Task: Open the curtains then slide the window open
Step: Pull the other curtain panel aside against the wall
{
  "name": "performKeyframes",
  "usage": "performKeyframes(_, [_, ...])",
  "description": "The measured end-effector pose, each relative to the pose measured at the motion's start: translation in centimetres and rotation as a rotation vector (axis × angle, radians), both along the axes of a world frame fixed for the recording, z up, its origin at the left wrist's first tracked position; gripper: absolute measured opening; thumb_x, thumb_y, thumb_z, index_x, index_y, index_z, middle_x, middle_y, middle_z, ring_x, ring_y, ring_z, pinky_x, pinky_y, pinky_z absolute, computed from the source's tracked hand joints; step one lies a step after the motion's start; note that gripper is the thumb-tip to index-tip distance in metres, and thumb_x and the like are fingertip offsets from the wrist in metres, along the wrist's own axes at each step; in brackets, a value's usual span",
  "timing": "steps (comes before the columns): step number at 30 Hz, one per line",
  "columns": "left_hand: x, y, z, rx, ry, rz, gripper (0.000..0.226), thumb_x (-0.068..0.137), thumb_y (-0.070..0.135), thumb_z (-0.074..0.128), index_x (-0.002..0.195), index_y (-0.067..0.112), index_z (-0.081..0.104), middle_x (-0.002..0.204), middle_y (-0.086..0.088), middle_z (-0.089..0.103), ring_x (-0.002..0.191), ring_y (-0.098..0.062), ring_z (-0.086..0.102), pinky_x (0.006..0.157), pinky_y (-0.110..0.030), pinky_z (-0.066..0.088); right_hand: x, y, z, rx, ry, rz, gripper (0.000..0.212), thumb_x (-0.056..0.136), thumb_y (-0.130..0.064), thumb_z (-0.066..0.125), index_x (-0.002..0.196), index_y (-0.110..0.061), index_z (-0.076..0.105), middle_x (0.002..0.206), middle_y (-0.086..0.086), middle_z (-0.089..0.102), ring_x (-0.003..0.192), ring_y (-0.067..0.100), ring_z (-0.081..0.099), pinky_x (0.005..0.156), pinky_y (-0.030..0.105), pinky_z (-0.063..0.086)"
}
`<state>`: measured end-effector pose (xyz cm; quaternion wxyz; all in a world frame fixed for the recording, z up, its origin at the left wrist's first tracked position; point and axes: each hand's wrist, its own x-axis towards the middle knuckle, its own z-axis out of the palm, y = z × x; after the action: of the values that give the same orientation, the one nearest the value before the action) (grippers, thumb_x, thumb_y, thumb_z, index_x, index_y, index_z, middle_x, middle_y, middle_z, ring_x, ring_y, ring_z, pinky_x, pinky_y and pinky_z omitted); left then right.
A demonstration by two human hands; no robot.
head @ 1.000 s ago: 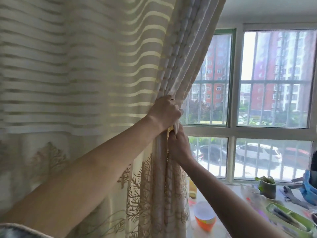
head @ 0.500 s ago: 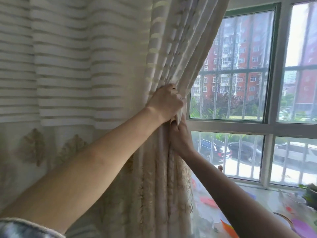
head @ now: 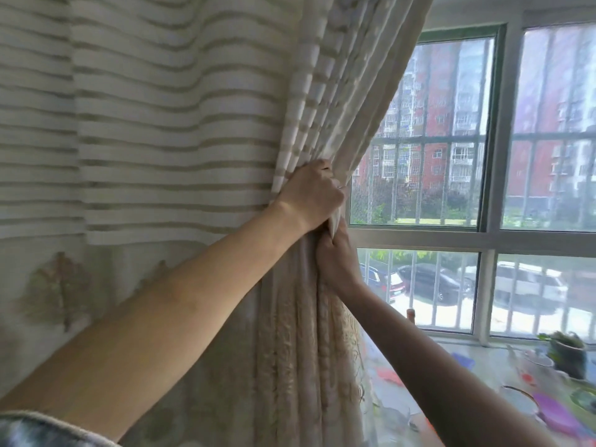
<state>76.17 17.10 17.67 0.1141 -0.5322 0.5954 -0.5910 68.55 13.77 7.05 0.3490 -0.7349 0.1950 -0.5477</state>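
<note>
A cream striped curtain (head: 167, 130) with tree prints low down covers the left half of the view. Its right edge is gathered into a tight bunch of folds (head: 300, 333). My left hand (head: 311, 195) is closed around the bunch from the left. Directly below it, my right hand (head: 337, 262) grips the same bunch from the right, the two hands touching. To the right, the window (head: 490, 237) with a white frame stands uncovered. Its green-framed upper left pane (head: 422, 133) looks closed, with bars and red buildings outside.
A sill or table (head: 477, 366) under the window holds a small potted plant (head: 567, 353), a bowl (head: 521, 400) and colourful clutter at lower right. Parked cars show through the lower panes.
The view has swung left and then back a little. Both hands stay clamped on the gathered curtain, which now sits slightly further left against the window frame.
</note>
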Motion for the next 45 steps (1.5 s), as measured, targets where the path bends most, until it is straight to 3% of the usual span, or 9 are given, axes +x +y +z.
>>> performKeyframes(3, [1.0,1.0,-0.2,0.024,-0.010,-0.025,0.025,0.077,0.004,0.058,0.088,0.020,0.076,0.086,0.001,0.077,0.081,-0.021,0.071,0.097,-0.032,0.046,1.2,1.1,-0.4,0.010,0.007,-0.051,0.072,0.083,-0.029,0.032,0.155,-0.024,0.031,0.152,0.001,0.048,0.136,0.022,0.046,0.107,0.033,0.038])
performKeyframes(6, [1.6,1.6,-0.2,0.031,-0.024,-0.092,0.020,0.066,0.004,0.068,0.074,0.021,0.075,0.069,0.003,0.074,0.065,-0.019,0.070,0.086,-0.029,0.052,1.8,2.0,-0.6,0.037,0.025,-0.113,0.072,0.085,-0.033,0.031,0.156,-0.023,0.028,0.151,0.005,0.049,0.132,0.028,0.051,0.107,0.046,0.043])
performKeyframes(11, [2.2,2.1,-0.5,0.010,-0.013,-0.155,0.025,0.080,0.001,0.061,0.090,0.018,0.076,0.086,-0.003,0.077,0.081,-0.024,0.072,0.099,-0.036,0.048,1.6,3.6,-0.4,0.063,0.044,-0.174,0.068,0.084,-0.030,0.032,0.152,-0.020,0.036,0.143,0.007,0.055,0.127,0.029,0.053,0.104,0.049,0.045])
performKeyframes(17, [3.5,3.9,-0.1,-0.009,-0.012,-0.173,0.034,0.071,0.006,0.049,0.075,0.022,0.078,0.068,0.005,0.074,0.066,-0.016,0.069,0.090,-0.028,0.051,2.6,5.8,-0.2,0.068,0.062,-0.238,0.064,0.087,-0.028,0.033,0.151,-0.020,0.038,0.144,0.008,0.055,0.131,0.029,0.051,0.106,0.046,0.043])
performKeyframes(24, [6.9,6.1,0.0,0.012,0.022,-0.181,0.022,0.068,0.004,0.067,0.077,0.022,0.076,0.066,0.003,0.073,0.066,-0.021,0.069,0.091,-0.030,0.050,5.2,7.7,-0.6,0.045,0.060,-0.185,0.061,0.087,-0.027,0.034,0.148,-0.025,0.041,0.131,0.004,0.063,0.118,0.027,0.059,0.098,0.048,0.049])
performKeyframes(29, [9.6,7.6,0.3,-0.017,0.069,-0.170,0.036,0.072,0.001,0.044,0.086,0.014,0.075,0.075,-0.005,0.075,0.074,-0.028,0.070,0.097,-0.036,0.049,8.3,8.2,-1.1,0.059,0.039,-0.097,0.067,0.083,-0.030,0.035,0.150,-0.026,0.038,0.133,0.005,0.063,0.119,0.027,0.059,0.099,0.050,0.049])
performKeyframes(34, [11.0,8.1,0.6,0.000,0.085,-0.103,0.035,0.081,0.002,0.050,0.103,0.014,0.074,0.097,-0.006,0.077,0.094,-0.029,0.070,0.106,-0.039,0.041,10.7,8.3,-1.8,0.044,-0.001,-0.024,0.069,0.082,-0.030,0.039,0.150,-0.026,0.036,0.134,0.002,0.061,0.119,0.026,0.059,0.099,0.051,0.049])
performKeyframes(45, [13.4,8.2,0.7,-0.035,0.094,-0.137,0.043,0.084,0.001,0.041,0.110,0.015,0.072,0.106,-0.005,0.075,0.102,-0.028,0.067,0.111,-0.037,0.033,13.3,8.5,-2.6,0.002,-0.043,-0.042,0.076,0.084,-0.028,0.043,0.157,-0.030,0.024,0.147,-0.001,0.052,0.130,0.023,0.054,0.105,0.050,0.047])
